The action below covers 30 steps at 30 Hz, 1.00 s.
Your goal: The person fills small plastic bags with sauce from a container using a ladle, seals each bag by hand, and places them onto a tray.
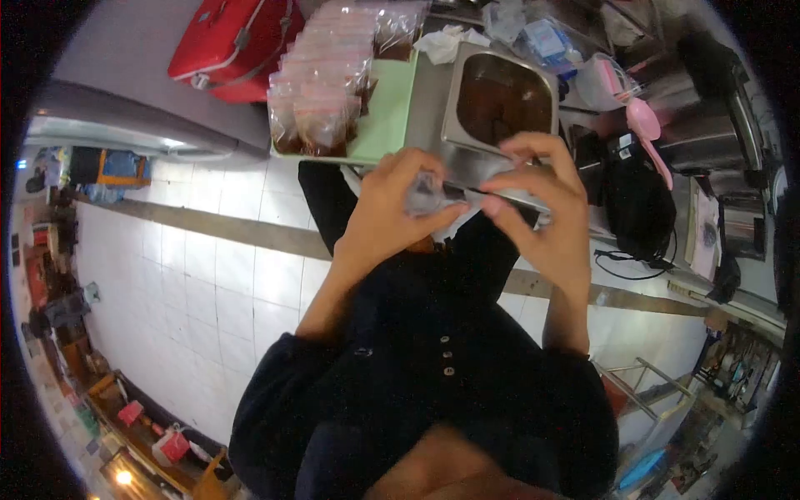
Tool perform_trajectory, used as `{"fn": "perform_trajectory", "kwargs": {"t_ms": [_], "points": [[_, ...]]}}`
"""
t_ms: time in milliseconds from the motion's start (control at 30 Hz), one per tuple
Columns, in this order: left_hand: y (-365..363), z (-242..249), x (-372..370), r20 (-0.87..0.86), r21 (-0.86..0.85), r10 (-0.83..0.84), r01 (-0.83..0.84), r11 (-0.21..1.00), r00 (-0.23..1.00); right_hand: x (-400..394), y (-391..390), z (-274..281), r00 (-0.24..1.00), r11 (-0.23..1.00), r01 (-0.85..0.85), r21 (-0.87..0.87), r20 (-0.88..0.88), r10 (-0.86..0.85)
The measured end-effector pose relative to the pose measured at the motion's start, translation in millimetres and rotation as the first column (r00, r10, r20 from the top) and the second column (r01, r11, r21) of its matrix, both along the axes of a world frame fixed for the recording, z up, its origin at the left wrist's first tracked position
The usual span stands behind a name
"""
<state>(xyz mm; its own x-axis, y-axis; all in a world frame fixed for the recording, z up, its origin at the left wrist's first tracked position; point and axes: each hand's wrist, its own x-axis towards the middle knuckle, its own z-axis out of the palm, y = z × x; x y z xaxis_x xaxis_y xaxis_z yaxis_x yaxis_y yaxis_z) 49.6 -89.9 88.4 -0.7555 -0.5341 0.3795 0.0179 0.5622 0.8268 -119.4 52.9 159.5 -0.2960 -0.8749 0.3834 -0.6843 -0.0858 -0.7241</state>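
A clear plastic bag [423, 198] is held in front of the dark-shirted torso, just nearer the body than the steel pan [451, 125]. It is gripped by the left hand [387, 200], fingers and thumb clamped on it, its film crumpled between them. The bag's other edge is met by the right hand [550, 196]: thumb and forefinger are brought close together there, the other fingers are bent and spread; whether the film is pinched cannot be told. Dark brown liquid [496, 104] is contained in the pan. To the pan's left, a pale green tray [387, 121] is seen, its left side taken up by a row of zip bags [321, 125] with brown contents, stood close against one another. A red case [229, 50] is placed beyond the tray's left edge. A crumpled white cloth or tissue [450, 42] is left between tray and pan at the far end. To the pan's right, a pink ladle [643, 121] is laid near a black bundle [637, 204].
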Motion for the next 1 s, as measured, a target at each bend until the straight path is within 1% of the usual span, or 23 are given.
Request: {"fn": "perform_trajectory", "kwargs": {"t_ms": [33, 67, 100, 133, 200, 300, 367, 400, 500, 567, 600, 667, 700, 767, 800, 833, 867, 900, 933, 1000], "points": [[1, -4, -4, -0.003, -0.102, 0.048, -0.048, 0.994, 0.999, 11, -2, 7, 0.995, 0.998, -0.047, 0.047, 0.085, 0.043], [2, -6, -6, -0.015, -0.207, 0.092, -0.093, 0.974, 0.996, 17, -6, 6, 0.999, 0.997, -0.04, 0.069, 0.01, 0.04], [3, -7, -6, -0.006, -0.202, 0.063, -0.063, 0.977, 0.998, 21, -10, 5, 0.997, 0.996, -0.028, 0.089, -0.068, 0.034], [5, -6, -7, -0.002, -0.244, 0.067, -0.066, 0.968, 0.998, 23, -14, 4, 0.988, 0.995, -0.011, 0.104, -0.15, 0.026], [9, -4, -10, -0.002, -0.329, 0.071, -0.068, 0.942, 0.997, 24, -20, -2, 0.979, 0.988, 0.028, 0.151, -0.203, 0.003], [9, 9, -8, 0.029, -0.341, 0.017, -0.006, 0.94, 0.999, 24, -22, -6, 0.966, 0.976, 0.093, 0.197, -0.254, -0.041], [5, 12, -6, -0.015, -0.197, -0.072, 0.067, 0.978, 0.997, 22, -21, -7, 0.96, 0.968, 0.153, 0.199, -0.263, -0.097], [3, 13, -4, -0.041, -0.123, -0.115, 0.11, 0.986, 0.992, 19, -20, -9, 0.959, 0.972, 0.135, 0.193, -0.271, -0.08], [-2, 12, 0, 0.018, -0.09, -0.148, 0.149, 0.985, 0.989, 16, -15, -12, 0.957, 0.979, 0.095, 0.183, -0.288, -0.039], [-3, 10, 0, 0.035, -0.141, -0.12, 0.124, 0.982, 0.992, 16, -16, -11, 0.953, 0.982, 0.078, 0.17, -0.301, -0.024], [-4, 9, 0, 0.042, -0.169, -0.107, 0.113, 0.979, 0.993, 15, -14, -11, 0.967, 0.989, 0.106, 0.104, -0.242, -0.078], [-9, 12, 3, 0.013, -0.137, -0.082, 0.083, 0.987, 0.997, 7, -6, -10, 0.978, 0.985, 0.173, -0.027, -0.116, -0.175], [-12, 14, 5, -0.002, -0.12, -0.068, 0.067, 0.99, 0.998, 2, -3, -7, 0.928, 0.956, 0.291, -0.025, -0.237, -0.288], [-17, 21, 13, -0.039, -0.011, -0.065, 0.065, 0.998, 0.997, -11, 6, -1, 0.75, 0.861, 0.505, -0.064, -0.46, -0.475], [-20, 23, 16, -0.057, 0.045, -0.065, 0.068, 0.997, 0.996, -19, 9, -2, 0.799, 0.849, 0.526, 0.058, -0.377, -0.469], [-22, 16, 18, -0.114, 0.145, -0.094, 0.11, 0.983, 0.989, -27, 13, -9, 0.833, 0.826, 0.533, 0.182, -0.285, -0.474], [-24, 14, 20, -0.105, 0.098, -0.105, 0.115, 0.989, 0.989, -36, 17, -16, 0.852, 0.797, 0.523, 0.302, -0.191, -0.487], [-25, 13, 21, -0.097, 0.05, -0.113, 0.119, 0.992, 0.989, -47, 18, -25, 0.863, 0.832, 0.49, 0.259, -0.279, -0.421], [-25, 12, 23, -0.088, 0.002, -0.119, 0.12, 0.993, 0.989, -56, 16, -26, 0.866, 0.852, 0.471, 0.228, -0.305, -0.397], [-18, 11, 26, -0.077, 0.145, -0.088, 0.098, 0.985, 0.993, -70, 6, -27, 0.87, 0.891, 0.421, 0.169, -0.353, -0.344]]}}
